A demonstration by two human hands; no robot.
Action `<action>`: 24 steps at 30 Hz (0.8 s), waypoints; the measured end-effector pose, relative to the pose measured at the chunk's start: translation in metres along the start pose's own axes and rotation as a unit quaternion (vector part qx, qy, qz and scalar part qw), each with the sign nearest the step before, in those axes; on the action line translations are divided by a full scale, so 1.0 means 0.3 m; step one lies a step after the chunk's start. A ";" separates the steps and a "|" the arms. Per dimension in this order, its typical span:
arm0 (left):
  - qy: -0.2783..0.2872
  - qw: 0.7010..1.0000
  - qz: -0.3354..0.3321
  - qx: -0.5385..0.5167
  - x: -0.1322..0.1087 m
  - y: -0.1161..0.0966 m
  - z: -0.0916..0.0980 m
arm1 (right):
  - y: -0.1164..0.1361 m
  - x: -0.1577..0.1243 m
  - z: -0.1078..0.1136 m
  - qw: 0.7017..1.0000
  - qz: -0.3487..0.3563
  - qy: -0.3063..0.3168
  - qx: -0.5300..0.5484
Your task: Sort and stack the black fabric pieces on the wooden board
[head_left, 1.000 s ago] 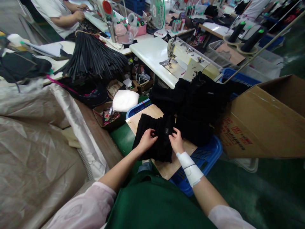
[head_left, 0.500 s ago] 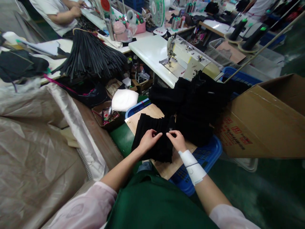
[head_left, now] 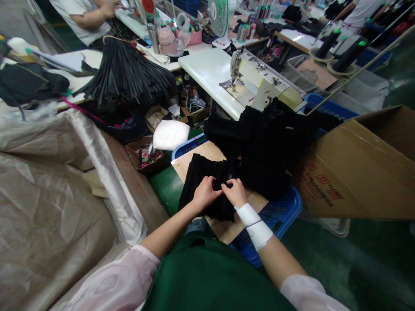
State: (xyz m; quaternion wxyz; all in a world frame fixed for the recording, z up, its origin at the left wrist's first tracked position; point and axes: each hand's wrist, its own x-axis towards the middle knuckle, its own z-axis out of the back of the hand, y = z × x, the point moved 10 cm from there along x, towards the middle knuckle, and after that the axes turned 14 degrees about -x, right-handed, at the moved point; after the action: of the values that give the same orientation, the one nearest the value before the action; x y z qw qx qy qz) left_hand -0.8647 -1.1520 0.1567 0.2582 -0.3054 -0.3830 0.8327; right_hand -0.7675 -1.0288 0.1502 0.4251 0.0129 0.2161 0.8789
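Observation:
A stack of black fabric pieces [head_left: 197, 172] lies on a light wooden board [head_left: 210, 151] across a blue basket [head_left: 285, 216]. My left hand [head_left: 206, 192] rests on this stack, its thumb pointing at my right thumb and its fingers bent onto the cloth. My right hand [head_left: 235, 192], with a white wrap [head_left: 254, 225] round the wrist, pinches at the black fabric beside a small dark label [head_left: 230, 176]. The thumbs nearly meet. Folds of black cloth hide some fingertips. More black garments [head_left: 266, 147] are heaped just beyond.
An open cardboard box [head_left: 363, 172] stands at right. Ahead is a sewing machine [head_left: 259, 77] on a white table [head_left: 207, 69]. Black strips [head_left: 126, 73] hang at the left table, where a person in white [head_left: 87, 21] sits. A white bundle [head_left: 170, 134] lies beside the basket.
My right hand has moved slightly left, closer to my left hand. My left hand's thumb has lowered a little. The whole view has shifted slightly.

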 end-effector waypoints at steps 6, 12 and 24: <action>0.010 0.994 -0.032 -0.100 0.016 0.012 0.009 | -0.092 0.018 0.000 0.993 -0.023 -0.011 0.112; 0.013 0.991 -0.067 -0.117 0.012 0.013 0.004 | -0.155 -0.004 0.035 0.982 -0.030 -0.020 0.185; 0.011 0.994 -0.057 -0.091 -0.014 -0.007 0.009 | -0.159 -0.039 0.082 0.981 -0.026 -0.055 0.184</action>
State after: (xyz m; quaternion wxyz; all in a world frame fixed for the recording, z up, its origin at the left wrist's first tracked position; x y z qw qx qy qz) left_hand -0.8633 -1.1549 0.1610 0.2804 -0.3144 -0.4712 0.7749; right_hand -0.7197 -1.0025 0.1557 0.4495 0.1334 0.3512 0.8105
